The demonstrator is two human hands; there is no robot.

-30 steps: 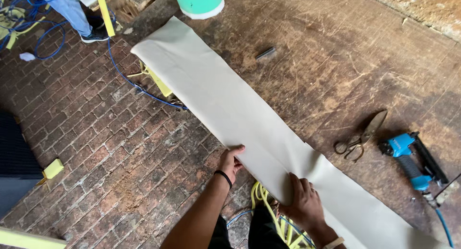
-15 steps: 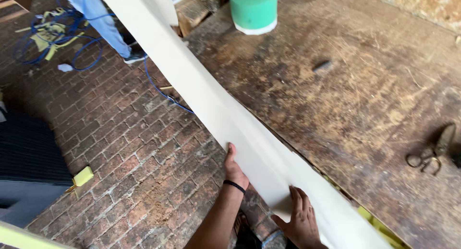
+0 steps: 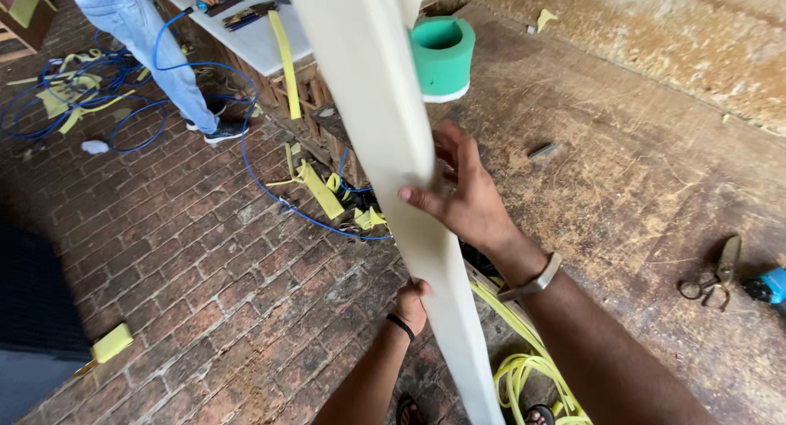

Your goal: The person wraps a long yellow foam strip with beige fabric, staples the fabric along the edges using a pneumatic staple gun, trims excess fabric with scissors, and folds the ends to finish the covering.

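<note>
A long cream-white strip (image 3: 385, 138) of sheet material stands nearly on edge, running from the top of the view down to the bottom centre. My right hand (image 3: 463, 192) grips it about halfway up, fingers spread over its right side, thumb on the face towards me. My left hand (image 3: 412, 302) holds the strip's lower left edge, with a dark band on that wrist. The strip is lifted off the worn wooden workbench (image 3: 622, 171).
A green round tub (image 3: 442, 56) stands on the bench behind the strip. Scissors (image 3: 714, 276) and a blue power tool (image 3: 768, 286) lie at the right. Another person (image 3: 155, 40) in jeans stands at a white table top left. Blue hose (image 3: 270, 187) and yellow foam scraps (image 3: 319, 187) litter the brick floor.
The strip lay flat on the bench a second ago; it has been raised and turned up on edge. My right hand moved up along it. The view swung toward the floor.
</note>
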